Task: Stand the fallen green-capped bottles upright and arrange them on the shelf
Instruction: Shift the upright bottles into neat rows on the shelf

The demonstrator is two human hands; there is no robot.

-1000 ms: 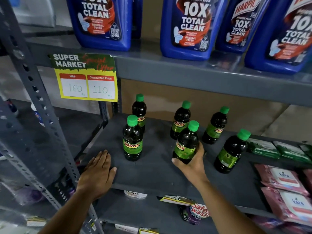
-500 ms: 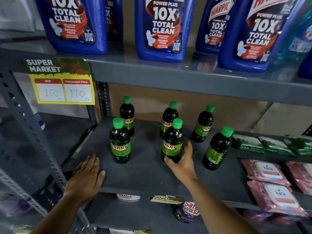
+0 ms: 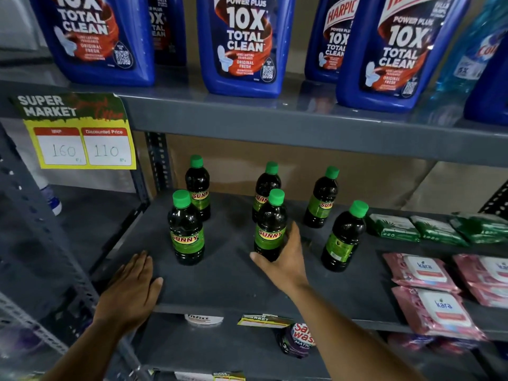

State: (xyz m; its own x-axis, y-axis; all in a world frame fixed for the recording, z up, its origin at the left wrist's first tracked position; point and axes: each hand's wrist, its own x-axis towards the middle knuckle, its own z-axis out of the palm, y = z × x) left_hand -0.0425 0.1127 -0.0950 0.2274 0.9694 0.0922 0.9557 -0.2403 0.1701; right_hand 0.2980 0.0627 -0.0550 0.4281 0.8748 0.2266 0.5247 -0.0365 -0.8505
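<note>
- All six green-capped bottles stood upright on the grey shelf (image 3: pixel 220 281); judging by that, only spacing was left
- The right hand (image 3: pixel 286 259) was wrapped around the front-middle bottle (image 3: pixel 270 232), which stood just in front of the back-middle bottle (image 3: pixel 265 188)
- The left hand (image 3: pixel 129 290) lay flat and empty, left of that front-middle bottle
- Wipe packets (image 3: pixel 428 306) lay to its right

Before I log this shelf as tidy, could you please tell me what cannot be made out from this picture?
Head view only:
- Base of the front middle bottle: hidden by the right hand, so its footing is unclear.
- Rear middle bottle: label partly blocked by the bottle in front.
- Blue cleaner bottles: tops cut off by the upper edge.
- Lower shelf items: mostly hidden under the shelf edge.
</note>
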